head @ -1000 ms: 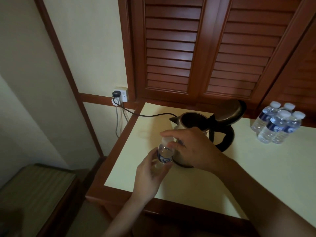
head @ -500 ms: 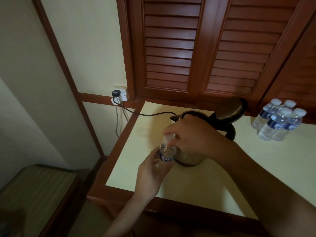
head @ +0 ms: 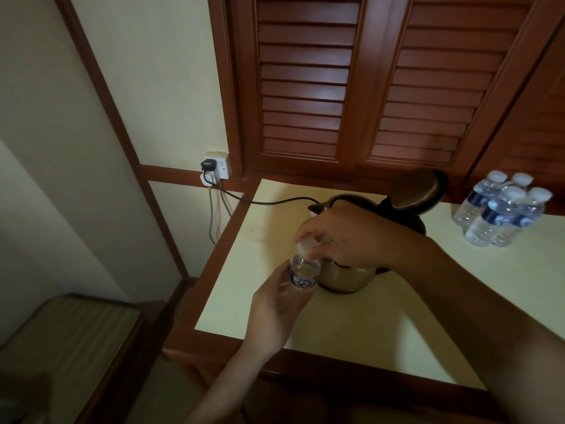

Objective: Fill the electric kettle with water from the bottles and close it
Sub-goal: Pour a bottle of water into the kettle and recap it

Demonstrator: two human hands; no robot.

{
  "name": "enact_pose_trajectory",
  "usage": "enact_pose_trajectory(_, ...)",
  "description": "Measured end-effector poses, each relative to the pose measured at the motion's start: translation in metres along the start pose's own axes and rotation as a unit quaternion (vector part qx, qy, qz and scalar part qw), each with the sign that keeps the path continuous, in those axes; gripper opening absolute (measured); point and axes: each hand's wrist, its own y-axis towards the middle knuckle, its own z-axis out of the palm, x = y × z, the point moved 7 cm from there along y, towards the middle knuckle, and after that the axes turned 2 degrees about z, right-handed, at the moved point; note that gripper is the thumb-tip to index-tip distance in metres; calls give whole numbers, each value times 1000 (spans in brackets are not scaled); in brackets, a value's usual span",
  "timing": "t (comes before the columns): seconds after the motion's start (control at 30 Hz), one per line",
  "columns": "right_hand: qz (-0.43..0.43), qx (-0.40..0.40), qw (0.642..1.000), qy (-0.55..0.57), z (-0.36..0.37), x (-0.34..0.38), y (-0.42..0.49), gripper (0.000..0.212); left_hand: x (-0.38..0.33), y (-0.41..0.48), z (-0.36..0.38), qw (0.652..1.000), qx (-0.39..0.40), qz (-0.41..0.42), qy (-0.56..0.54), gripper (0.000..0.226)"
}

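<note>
Cap [head: 305, 246] exposure is the change: 1 s ago the right hand [head: 345, 237] lay over the bottle top and hid it; now its fingers curl round the white cap in a pinch and I see most of it. Cap looks seated on the neck, no gap visible, so I judge unscrewing under way, not done; no pouring poss. yet. Left hand [head: 275, 310] grips the bottle [head: 301, 272] round its body, same hold as before, near upright, just in front of the kettle [head: 345, 278]. Kettle stands on the table [head: 397, 325] w/ lid [head: 419, 191] up, unchanged. Four spare bottles [head: 501, 209], capped, well to the right. Writing: blue/white label on held bottle, white mark too blurred to read; same on spares; no brand legible on kettle
</note>
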Motion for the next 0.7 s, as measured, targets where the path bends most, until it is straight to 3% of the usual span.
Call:
enact_pose_trajectory(0.1, -7, -24, 994, -110, 1, 6, 0, 22, -3, 0, -1, 1000, -2, 5, -5, 51)
enact_pose_trajectory(0.2, -12, -68, 981, -183, 10, 11, 3, 32, -1, 0, 0, 1000, 0, -7, -1, 50)
enact_pose_trajectory(0.33, 31, -89, 966, -241, 18, 12, 4, 68, 5, -1, 3, 1000, -5, -23, 20, 52)
enact_pose_trajectory(0.47, 99, -180, 944, -259, 16, 18, 0, 56, 6, 2, 4, 999, 9, -48, 22, 54)
enact_pose_trajectory(0.57, 72, -306, 940, -131, 26, 20, -18, 47, 1, 0, -4, 999, -18, -34, 10, 49)
enact_pose_trajectory(0.7, 143, -261, 943, 148, 61, -12, -59, 41, -16, -6, -4, 1000, -22, -9, 18, 48)
